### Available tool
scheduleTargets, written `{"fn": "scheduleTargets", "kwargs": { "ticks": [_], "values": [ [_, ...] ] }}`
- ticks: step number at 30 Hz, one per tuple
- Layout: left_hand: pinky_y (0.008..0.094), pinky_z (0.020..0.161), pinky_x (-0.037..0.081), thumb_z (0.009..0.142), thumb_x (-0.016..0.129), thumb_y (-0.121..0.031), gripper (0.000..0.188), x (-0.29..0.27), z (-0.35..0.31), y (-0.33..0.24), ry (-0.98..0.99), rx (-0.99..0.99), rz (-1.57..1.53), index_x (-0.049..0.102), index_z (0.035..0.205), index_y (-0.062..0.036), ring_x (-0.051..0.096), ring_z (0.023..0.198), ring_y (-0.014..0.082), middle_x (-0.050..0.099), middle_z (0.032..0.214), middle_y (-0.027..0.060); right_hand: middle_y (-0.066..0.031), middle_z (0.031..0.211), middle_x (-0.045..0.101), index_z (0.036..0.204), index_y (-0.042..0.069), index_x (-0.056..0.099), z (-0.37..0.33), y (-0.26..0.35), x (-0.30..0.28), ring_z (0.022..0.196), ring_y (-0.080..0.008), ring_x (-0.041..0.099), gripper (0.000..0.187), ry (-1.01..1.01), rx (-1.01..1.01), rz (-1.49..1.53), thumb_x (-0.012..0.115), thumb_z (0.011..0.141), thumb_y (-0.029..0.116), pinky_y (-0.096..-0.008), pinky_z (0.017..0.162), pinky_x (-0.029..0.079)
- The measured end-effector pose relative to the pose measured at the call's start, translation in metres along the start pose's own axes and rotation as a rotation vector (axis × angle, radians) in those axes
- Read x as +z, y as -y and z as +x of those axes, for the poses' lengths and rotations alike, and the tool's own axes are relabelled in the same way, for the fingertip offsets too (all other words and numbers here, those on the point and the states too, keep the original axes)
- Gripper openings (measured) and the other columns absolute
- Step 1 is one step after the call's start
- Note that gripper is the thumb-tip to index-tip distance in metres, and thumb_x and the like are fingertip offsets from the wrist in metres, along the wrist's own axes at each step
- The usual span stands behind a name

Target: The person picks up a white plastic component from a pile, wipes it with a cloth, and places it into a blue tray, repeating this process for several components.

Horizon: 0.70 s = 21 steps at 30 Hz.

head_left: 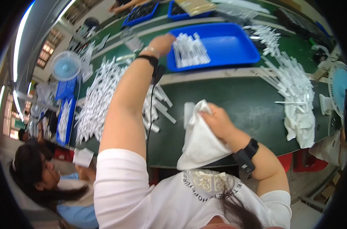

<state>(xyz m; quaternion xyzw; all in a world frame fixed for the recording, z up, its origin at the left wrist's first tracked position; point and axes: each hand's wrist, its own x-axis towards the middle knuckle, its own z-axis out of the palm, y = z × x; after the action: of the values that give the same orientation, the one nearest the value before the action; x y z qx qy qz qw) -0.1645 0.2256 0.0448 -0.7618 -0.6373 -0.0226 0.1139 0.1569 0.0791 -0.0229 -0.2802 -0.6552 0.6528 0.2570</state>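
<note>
A white shirt (162, 204) bears curved lettering (201, 197); the right hand (220, 123) clutches rumpled white cloth (204, 147); the left hand's (163, 43) grip is unclear beside white pieces (192, 53).

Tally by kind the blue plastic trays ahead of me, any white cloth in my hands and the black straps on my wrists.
Near blue rectangular plastic tray holding slender white pieces: 1
Farther blue plastic trays holding dark parts: 2
White fabric cloth, in your right hand: 1
Black wrist straps: 2
Total: 6
</note>
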Motion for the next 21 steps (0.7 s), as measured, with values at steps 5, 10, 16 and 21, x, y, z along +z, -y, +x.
{"fn": "scheduleTargets", "kwargs": {
  "ticks": [5,10,16,21],
  "values": [
    [0.0376,0.081,0.046,0.075,0.049,-0.005,0.029,-0.04,-0.053,-0.004,0.186,-0.062,-0.051,0.062,0.1,-0.0087,0.057,0.093,0.0311,0.061,0.101,0.0131,-0.0011,0.084,0.059,0.099,0.002,0.057,0.0,0.012,0.0,0.075,-0.0068,0.053,0.018,0.022,0.079,0.108,0.052,0.088,0.016,-0.0232,0.066,0.044],
    [0.038,0.076,0.047,0.074,0.055,-0.009,0.022,-0.034,-0.122,-0.018,0.343,0.098,-0.175,0.064,0.093,-0.0083,0.058,0.087,0.0312,0.062,0.097,0.0109,-0.0007,0.083,0.059,0.098,0.002,0.057,-0.001,0.01,0.003,0.073,-0.0068,0.053,0.018,0.021,0.101,0.142,0.052,0.089,0.017,-0.0225,0.064,0.044],
    [0.0378,0.07,0.048,0.074,0.056,-0.012,0.025,-0.025,-0.139,-0.032,0.339,0.17,0.002,0.062,0.098,-0.0087,0.059,0.083,0.0307,0.062,0.093,0.0104,-0.0006,0.083,0.059,0.098,0.002,0.056,-0.005,0.017,0.005,0.072,-0.0066,0.053,0.018,0.015,0.123,0.187,0.052,0.089,0.018,-0.0225,0.063,0.045],
    [0.0355,0.063,0.048,0.077,0.055,-0.012,0.026,-0.047,-0.152,-0.044,0.321,0.057,0.101,0.058,0.103,-0.0091,0.06,0.072,0.0284,0.063,0.084,0.0097,-0.0022,0.083,0.059,0.098,0.002,0.056,-0.002,0.01,0.003,0.074,-0.0083,0.054,0.02,0.011,0.141,0.328,0.052,0.089,0.019,-0.024,0.066,0.045]
  ]
}}
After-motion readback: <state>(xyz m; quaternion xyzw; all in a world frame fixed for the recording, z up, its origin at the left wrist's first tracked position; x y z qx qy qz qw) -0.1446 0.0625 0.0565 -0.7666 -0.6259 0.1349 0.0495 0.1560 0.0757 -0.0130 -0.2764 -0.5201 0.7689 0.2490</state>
